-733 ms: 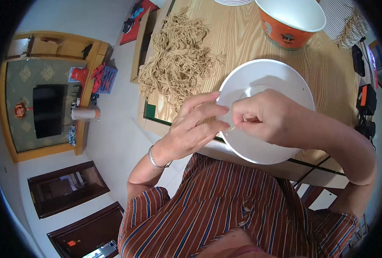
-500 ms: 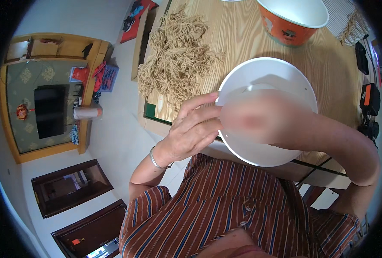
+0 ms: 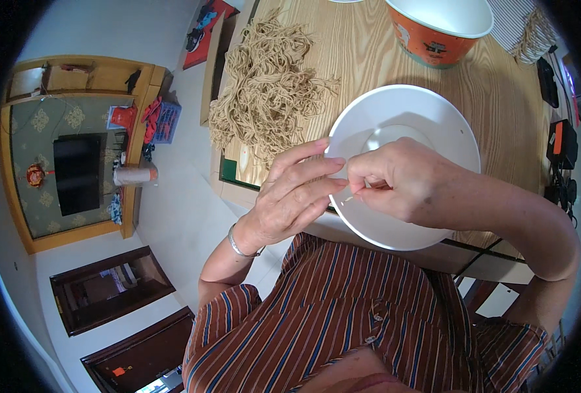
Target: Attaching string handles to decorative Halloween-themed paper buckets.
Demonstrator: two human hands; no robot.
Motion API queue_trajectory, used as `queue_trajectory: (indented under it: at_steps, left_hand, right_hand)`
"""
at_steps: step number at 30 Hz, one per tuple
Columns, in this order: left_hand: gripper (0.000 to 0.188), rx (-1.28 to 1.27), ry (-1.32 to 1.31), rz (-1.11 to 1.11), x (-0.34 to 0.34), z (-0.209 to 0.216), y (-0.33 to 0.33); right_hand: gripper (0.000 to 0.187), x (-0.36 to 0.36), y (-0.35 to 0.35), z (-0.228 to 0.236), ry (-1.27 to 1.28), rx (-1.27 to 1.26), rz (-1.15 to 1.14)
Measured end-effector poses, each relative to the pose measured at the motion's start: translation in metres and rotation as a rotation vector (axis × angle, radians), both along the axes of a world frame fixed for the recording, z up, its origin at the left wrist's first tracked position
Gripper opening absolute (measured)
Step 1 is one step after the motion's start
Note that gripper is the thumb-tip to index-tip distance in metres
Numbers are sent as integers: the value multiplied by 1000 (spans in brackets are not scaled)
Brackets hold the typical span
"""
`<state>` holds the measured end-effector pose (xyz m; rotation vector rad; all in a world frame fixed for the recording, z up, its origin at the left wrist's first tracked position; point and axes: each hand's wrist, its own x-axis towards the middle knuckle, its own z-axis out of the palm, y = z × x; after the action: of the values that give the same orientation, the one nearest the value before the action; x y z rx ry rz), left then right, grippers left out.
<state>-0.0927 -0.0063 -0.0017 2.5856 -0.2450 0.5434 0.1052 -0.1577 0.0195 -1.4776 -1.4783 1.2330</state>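
The one view looks steeply down from the wearer's head, a wide fisheye close above the striped shirt [image 3: 343, 295], with the left hand [image 3: 284, 200], right hand [image 3: 401, 180] and worktop [image 3: 509, 118] just beyond. Leftward it reaches the farther television [image 3: 79, 173]; the right edge seems too bent to read surely.

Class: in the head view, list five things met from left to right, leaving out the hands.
Black television → blue basket → tangled tan cord pile → white tub → black device with an orange patch.
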Motion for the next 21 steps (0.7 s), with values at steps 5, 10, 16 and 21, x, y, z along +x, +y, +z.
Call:
queue_trajectory:
  at_steps: [5, 10, 16, 21]
  left_hand:
    - [31, -7, -7, 9, -1, -1, 0]
    - [30, -30, 3, 30, 2, 2, -4]
    - [32, -63, -32, 29, 0, -2, -2]
    - [32, -82, -34, 20, 1, -2, -1]
  right_hand:
    - [14, -2, 0, -1, 42, -20, -11]
    - [14, -1, -1, -1, 60, -25, -14]
    - [14, -4, 1, 0, 59, -31, 2]
    - [13, -5, 1, 0, 77, -33, -8]
